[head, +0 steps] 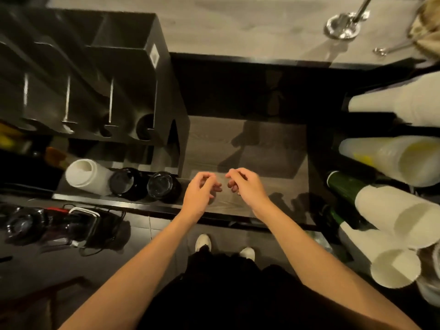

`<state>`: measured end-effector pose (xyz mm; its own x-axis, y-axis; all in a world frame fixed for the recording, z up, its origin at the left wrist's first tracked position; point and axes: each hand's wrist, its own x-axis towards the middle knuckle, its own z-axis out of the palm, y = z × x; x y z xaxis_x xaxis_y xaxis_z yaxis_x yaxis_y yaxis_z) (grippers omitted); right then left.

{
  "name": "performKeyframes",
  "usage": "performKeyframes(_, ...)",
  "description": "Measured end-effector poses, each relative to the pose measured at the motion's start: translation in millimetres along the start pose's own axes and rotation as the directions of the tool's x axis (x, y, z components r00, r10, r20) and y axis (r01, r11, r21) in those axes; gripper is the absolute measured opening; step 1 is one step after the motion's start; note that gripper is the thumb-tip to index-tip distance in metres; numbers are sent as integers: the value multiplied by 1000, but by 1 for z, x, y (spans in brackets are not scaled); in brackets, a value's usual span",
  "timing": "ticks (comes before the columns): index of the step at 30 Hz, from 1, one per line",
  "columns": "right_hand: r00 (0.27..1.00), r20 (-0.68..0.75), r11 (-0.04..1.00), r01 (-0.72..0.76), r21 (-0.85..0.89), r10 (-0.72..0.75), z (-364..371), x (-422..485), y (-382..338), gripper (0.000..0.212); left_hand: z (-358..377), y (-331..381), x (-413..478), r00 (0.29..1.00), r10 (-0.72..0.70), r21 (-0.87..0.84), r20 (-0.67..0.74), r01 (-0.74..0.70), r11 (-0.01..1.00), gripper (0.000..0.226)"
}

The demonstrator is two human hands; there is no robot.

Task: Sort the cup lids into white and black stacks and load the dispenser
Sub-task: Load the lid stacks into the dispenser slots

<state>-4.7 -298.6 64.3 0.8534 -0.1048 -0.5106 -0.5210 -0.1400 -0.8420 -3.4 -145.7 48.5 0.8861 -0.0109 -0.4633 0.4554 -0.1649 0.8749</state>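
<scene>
Just left of the empty, loosely curled left hand (pixel 201 189) lie black lids (pixel 163 185); right hand (pixel 245 184) likewise.

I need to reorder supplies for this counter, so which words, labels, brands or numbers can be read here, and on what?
None can be read.
White sticker on the side of the black dispenser: a printed square, too small and blurred to read.
Yellow print on the clear cups at right: blurred, unreadable.

Head camera, looking steeply down, close.
</scene>
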Motion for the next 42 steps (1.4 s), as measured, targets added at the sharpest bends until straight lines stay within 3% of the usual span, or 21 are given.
performKeyframes(6, 987, 158, 994, 36, -100, -20, 30, 3, -20, 21, -36, 6, -14, 984, 2, -72, -176, -15, 997, 14)
performKeyframes(14, 947, 321, 982, 51, -184, 11, 102, 6, -20, 10, -91, -21, -33, 907, -103, -170, -409, 35, 985, 12)
performKeyframes(20, 917, 357, 938, -49, -343, 179, 143, 25, -17, 74, -128, -49, -19, 834, -241, -144, -497, 195, 970, 39)
performKeyframes(25, 939, 230, 904, -147, -402, 255, 172, 43, -17, 83, -148, -59, 8, 838, -425, -179, -343, 386, 905, 77)
performKeyframes(31, 930, 175, 888, -235, -396, 324, 184, 57, -12, 77, -154, -75, 37, 830, -533, -230, -164, 493, 839, 96)
performKeyframes(34, 922, 173, 883, -259, -391, 347, 188, 60, -10, 74, -155, -86, 46, 830, -547, -261, -105, 508, 821, 95)
performKeyframes(39, 905, 175, 883, -311, -352, 389, 195, 63, -9, 64, -159, -91, 57, 829, -559, -333, -13, 523, 785, 69)
performKeyframes(42, 902, 177, 877, -311, -365, 394, 199, 67, -7, 71, -163, -91, 62, 823, -567, -332, -19, 530, 780, 57)
